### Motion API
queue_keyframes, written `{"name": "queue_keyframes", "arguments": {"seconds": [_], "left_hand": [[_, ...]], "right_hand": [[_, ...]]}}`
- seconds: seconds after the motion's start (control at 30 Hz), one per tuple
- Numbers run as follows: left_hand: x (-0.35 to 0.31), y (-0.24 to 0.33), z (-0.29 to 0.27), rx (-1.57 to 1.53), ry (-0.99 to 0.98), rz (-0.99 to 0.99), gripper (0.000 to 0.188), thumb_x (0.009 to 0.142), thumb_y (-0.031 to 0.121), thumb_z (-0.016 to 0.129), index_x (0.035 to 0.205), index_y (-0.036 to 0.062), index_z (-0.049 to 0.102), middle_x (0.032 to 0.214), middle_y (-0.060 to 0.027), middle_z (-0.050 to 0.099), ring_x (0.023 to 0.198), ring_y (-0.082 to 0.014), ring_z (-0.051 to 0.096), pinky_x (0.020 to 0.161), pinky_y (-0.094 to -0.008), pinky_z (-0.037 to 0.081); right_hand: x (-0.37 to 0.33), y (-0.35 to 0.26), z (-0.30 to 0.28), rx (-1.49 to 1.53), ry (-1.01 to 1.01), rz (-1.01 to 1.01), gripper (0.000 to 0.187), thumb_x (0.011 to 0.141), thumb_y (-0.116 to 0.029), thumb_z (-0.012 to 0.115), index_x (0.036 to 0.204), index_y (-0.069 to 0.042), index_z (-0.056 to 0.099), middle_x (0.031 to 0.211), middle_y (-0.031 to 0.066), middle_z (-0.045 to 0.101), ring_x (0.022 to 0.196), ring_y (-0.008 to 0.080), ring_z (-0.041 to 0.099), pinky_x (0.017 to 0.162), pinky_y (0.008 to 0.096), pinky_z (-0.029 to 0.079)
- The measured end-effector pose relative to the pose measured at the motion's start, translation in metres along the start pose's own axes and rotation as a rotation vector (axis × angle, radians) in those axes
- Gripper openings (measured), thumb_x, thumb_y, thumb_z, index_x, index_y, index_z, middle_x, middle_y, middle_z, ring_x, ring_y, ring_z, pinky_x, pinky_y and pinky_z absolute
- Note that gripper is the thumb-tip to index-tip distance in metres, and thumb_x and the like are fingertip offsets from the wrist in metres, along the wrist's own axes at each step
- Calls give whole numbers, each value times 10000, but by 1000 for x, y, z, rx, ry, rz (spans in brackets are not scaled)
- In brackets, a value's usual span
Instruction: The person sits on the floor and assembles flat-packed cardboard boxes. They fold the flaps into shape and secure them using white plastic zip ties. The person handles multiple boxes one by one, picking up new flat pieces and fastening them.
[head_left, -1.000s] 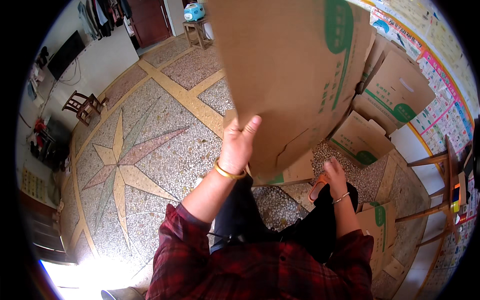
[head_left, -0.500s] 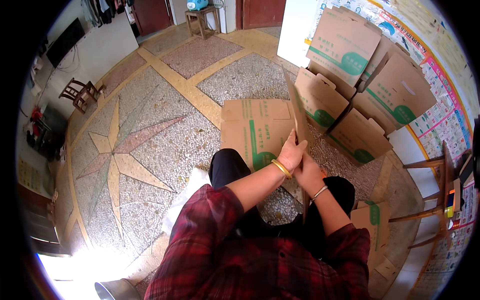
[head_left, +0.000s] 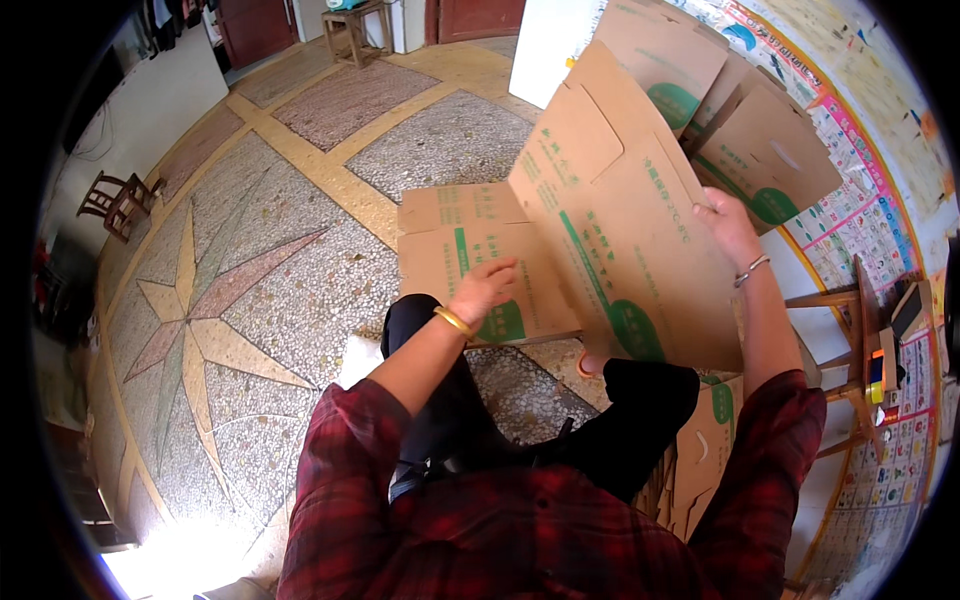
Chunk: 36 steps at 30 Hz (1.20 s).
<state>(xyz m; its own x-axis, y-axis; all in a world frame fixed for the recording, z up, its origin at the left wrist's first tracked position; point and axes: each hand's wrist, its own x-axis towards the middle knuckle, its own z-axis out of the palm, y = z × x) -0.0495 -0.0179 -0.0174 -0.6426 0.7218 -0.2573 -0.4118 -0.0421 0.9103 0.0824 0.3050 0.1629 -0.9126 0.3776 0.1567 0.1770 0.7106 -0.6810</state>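
A brown cardboard box with green print is spread partly unfolded in front of my knees. Its left panel lies low over the floor, while the broad right panel slants up to the right. My right hand grips the outer edge of that raised panel, fingers bent round it. Over the left panel is my left hand, fingers stretched out and holding nothing. Whether its fingertips touch the cardboard, I cannot tell.
Assembled cartons stand at the far right against a poster-covered wall. Flat cardboard lies beside my right knee. A wooden chair with items on it stands right. A small chair is far left, and a stool is at the back.
My hands, together at the upright panel before, have parted. My right hand has swung the panel out to the right, opening the cardboard; my left has moved left over the lower panel.
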Motion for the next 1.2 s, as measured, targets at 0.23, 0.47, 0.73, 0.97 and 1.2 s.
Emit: {"name": "queue_keyframes", "arguments": {"seconds": [0.23, 0.47, 0.73, 0.97, 1.2], "left_hand": [[-5, 22, -18, 28, 91, 103, 408, 863, 197, 503, 1222, 9, 452, 1163, -74, 498, 1060, -170, 476, 830, -312, 432], [-12, 50, 0, 345, 184, 496, 435, 816, 118, 585, 1210, -6, 451, 1143, -137, 526, 1106, -201, 472, 911, -314, 394], [-7, 62, 4, 916, 420, 848, 488, 709, 126, 694, 1125, 31, 456, 940, -89, 563, 937, -235, 519, 848, -342, 416], [9, 46, -5, 787, 350, 674, 491, 730, 93, 666, 1161, 15, 443, 1025, -110, 526, 921, -201, 559, 797, -323, 461], [27, 44, 3, 599, 262, 622, 518, 728, 108, 680, 1152, -32, 418, 1040, -124, 496, 816, -156, 562, 679, -271, 491]], "right_hand": [[5, -32, -27, 144, -188, -7, 295, 841, -75, 496, 1118, 27, 501, 956, 31, 581, 856, 90, 533, 770, 258, 429], [9, -45, 34, 29, -318, -164, 223, 815, -104, 531, 1001, 17, 551, 818, 60, 585, 768, 122, 538, 716, 277, 439], [8, -68, 92, -63, -499, -255, 188, 805, -139, 536, 925, 5, 554, 767, 154, 570, 700, 225, 540, 682, 337, 434], [21, -59, 107, -129, -492, -212, 215, 839, -125, 543, 1013, 1, 559, 843, 74, 610, 782, 132, 551, 736, 300, 450], [29, -39, 110, -71, -472, -184, 224, 874, -213, 508, 930, -5, 569, 761, 53, 566, 742, 114, 504, 719, 277, 426]]}}
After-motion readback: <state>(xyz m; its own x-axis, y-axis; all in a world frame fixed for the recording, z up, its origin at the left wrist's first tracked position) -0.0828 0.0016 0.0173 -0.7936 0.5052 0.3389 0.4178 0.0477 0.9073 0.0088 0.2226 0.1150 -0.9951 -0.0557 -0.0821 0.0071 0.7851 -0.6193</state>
